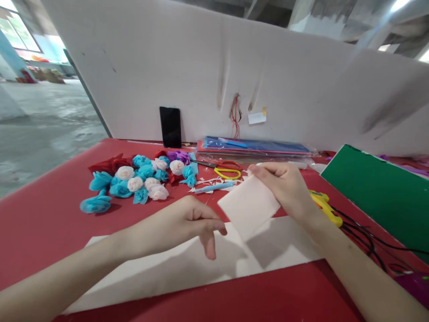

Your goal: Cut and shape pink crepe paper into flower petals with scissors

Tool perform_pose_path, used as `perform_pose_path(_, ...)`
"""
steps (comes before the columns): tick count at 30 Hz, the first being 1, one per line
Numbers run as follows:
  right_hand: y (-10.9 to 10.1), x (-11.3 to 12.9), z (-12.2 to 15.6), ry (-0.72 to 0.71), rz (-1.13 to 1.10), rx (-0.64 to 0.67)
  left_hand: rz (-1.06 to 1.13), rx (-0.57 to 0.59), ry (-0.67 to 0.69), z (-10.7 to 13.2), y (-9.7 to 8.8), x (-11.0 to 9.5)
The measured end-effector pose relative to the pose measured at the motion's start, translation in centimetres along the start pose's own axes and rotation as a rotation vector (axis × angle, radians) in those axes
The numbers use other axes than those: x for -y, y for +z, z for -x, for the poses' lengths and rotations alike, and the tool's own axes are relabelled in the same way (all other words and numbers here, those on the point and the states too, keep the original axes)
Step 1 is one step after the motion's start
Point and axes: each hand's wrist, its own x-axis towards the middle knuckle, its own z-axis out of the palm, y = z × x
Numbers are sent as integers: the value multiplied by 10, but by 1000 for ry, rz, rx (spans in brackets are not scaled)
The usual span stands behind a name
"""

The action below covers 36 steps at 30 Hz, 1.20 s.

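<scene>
My right hand [288, 190] grips a pale pink square of foam sheet [248, 206] by its top corner and holds it tilted above a larger white sheet [161, 273] lying on the red table [43, 214]. My left hand [196, 221] hovers just left of the square, its fingers loosely curled and pointing down, with nothing in them. A fingertip is close to the square's left edge; whether it touches I cannot tell.
A heap of blue, pink, red and purple foam flowers [134, 181] lies at the left. Red and yellow scissors [227, 170], a blue pen [214, 187] and paper scraps sit behind the hands. Packed foam sheets [254, 146], a black phone [170, 126], a yellow glue gun [324, 205] with black cables and a green board [378, 192] stand around.
</scene>
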Motion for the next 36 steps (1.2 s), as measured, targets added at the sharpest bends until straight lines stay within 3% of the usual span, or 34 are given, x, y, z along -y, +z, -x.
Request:
perform_pose_path(4,-10,-1,-5,-5,-15,-43,-42,-59,-7,-2,-5,1)
perform_pose_path(8,4,-2,1,-20,-15,163,182,-136,16,-3,-6,-4)
perform_pose_path(12,29,-4,10,-68,-15,279,214,-58,-39,-5,1,0)
perform_pose_path(18,33,-7,11,-74,-38,238,264,-63,-100,-8,10,5)
perform_pose_path(23,23,-4,9,-54,-68,211,299,45,-155,-6,5,-1)
perform_pose_path(27,23,-1,11,-156,46,286,271,-23,-143,-7,6,2)
perform_pose_path(31,25,2,12,-178,119,264,147,-92,-175,-8,7,4)
perform_pose_path(36,20,3,11,-170,114,261,22,-67,-176,-8,5,2)
